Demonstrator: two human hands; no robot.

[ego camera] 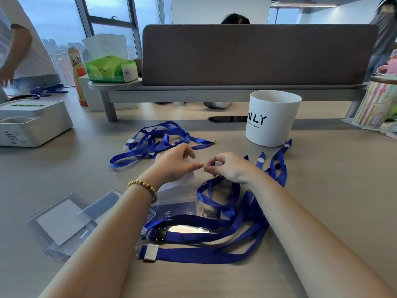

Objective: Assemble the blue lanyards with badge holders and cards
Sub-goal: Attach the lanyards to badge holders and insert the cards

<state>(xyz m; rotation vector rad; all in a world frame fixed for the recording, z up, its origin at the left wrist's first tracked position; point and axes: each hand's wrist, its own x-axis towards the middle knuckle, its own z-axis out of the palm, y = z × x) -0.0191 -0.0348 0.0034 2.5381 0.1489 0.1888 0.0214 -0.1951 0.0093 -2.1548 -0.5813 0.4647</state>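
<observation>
Two bare forearms reach out from my headcam's lower edge across a pale desk [322, 190]. Nearest me, a tangle of blue lanyards [214, 239] lies between them, a metal clip [151, 252] at the near end and a dark blue card [176, 211] in a clear badge holder [178, 195] partly under the straps. Off to my left, more clear holders [98, 206] and a pale grey card [62, 221] lie flat on the desk.

Above the tangle the hands meet. My left hand [174, 164], a beaded bracelet [144, 187] on its wrist, has thumb and forefinger stretched toward the right, fingertip almost touching it; I cannot tell whether it pinches anything. My right hand [227, 168] is curled round a small white clasp [218, 163] on a lanyard end, gripping it with fingers and thumb. More lanyard ends with white snaps [261, 160] fan out just right of that hand.

Beyond the hands a second pile of lanyards [159, 138] sits loose. A white cup [271, 119] lettered "ULY" stands to its right. Farther back are a white box [32, 123] at left, a green tissue pack [110, 68] on a shelf, a grey desk divider [257, 54], and a striped container [373, 104] at right. A person [21, 46] stands at far left by the windows.
</observation>
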